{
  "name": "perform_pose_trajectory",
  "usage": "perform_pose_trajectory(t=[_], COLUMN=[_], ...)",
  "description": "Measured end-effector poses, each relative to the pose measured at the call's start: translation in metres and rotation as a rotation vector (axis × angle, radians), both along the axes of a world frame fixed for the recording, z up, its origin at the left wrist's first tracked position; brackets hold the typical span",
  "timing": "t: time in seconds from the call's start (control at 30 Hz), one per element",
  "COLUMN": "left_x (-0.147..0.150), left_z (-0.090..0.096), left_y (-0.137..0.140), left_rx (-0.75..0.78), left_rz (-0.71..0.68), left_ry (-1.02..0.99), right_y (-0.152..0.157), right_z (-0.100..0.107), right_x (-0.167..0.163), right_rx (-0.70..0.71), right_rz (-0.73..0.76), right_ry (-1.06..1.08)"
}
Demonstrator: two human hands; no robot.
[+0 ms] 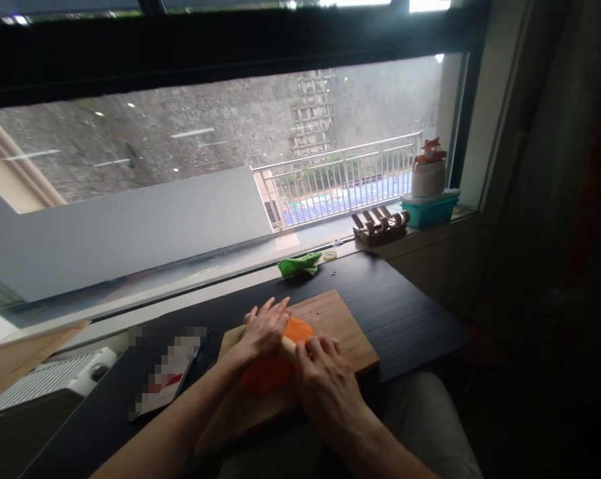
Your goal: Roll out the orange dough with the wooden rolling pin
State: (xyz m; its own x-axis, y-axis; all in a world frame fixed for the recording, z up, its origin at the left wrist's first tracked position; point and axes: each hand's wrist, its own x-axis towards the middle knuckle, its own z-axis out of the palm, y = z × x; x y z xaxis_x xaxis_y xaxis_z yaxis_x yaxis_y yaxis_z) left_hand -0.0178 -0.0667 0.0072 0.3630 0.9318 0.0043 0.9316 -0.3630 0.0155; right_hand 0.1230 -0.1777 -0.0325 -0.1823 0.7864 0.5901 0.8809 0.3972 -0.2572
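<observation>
Orange sheet point(270, 379) lies on the wooden board point(353, 339), spanned by a pale rod point(288, 344). My left hand point(266, 328), at eleven o'clock, rests straight-fingered over one end; my right hand point(326, 374), at four, curls over the other, its closure hidden, probably sharing pressure evenly.

Lit by daylight through the window point(215, 133), streaked there with pale reflections and hazed by glare toward the upper right. Dim over the dark tabletop point(405, 313), sinking to near black along the right side. Stretched and slanted toward the edges. Soft in fine detail, pixelated over a flat object point(168, 372) at lower left.
</observation>
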Motion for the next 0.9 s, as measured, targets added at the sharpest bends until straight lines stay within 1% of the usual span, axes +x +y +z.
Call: perform_pose_trajectory(t=[0.07,0.13,0.23,0.37,0.47,0.53,0.67,0.73,0.8,0.9], left_x=[-0.005,0.002,0.029,0.070,0.080,0.072,0.034,0.016,0.004,0.002], left_z=[0.001,0.001,0.000,-0.003,-0.004,-0.004,-0.002,-0.002,-0.003,-0.005], left_y=[-0.005,0.001,0.025,0.061,0.069,0.062,0.031,0.015,0.004,0.002], left_rx=[-0.004,-0.012,-0.012,0.031,0.053,0.046,0.015,0.018,0.033,0.053], left_rz=[0.035,0.034,0.012,0.093,0.062,0.023,-0.027,-0.008,0.033,0.048], left_ry=[-0.011,0.016,0.042,-0.092,-0.086,-0.013,0.117,0.107,0.062,0.032], right_y=[0.000,0.002,0.008,0.013,0.013,0.010,0.001,-0.004,-0.008,-0.009], right_z=[0.002,0.004,0.005,0.005,0.005,0.005,0.005,0.005,0.006,0.009], right_x=[-0.001,0.004,0.020,0.042,0.048,0.046,0.031,0.024,0.019,0.019], right_rx=[-0.015,-0.031,-0.050,-0.056,-0.070,-0.080,-0.095,-0.101,-0.098,-0.096], right_rz=[0.027,0.016,-0.048,-0.115,-0.111,-0.092,-0.030,0.009,0.039,0.038], right_ry=[0.012,0.027,0.039,0.049,0.062,0.077,0.085,0.075,0.063,0.049])
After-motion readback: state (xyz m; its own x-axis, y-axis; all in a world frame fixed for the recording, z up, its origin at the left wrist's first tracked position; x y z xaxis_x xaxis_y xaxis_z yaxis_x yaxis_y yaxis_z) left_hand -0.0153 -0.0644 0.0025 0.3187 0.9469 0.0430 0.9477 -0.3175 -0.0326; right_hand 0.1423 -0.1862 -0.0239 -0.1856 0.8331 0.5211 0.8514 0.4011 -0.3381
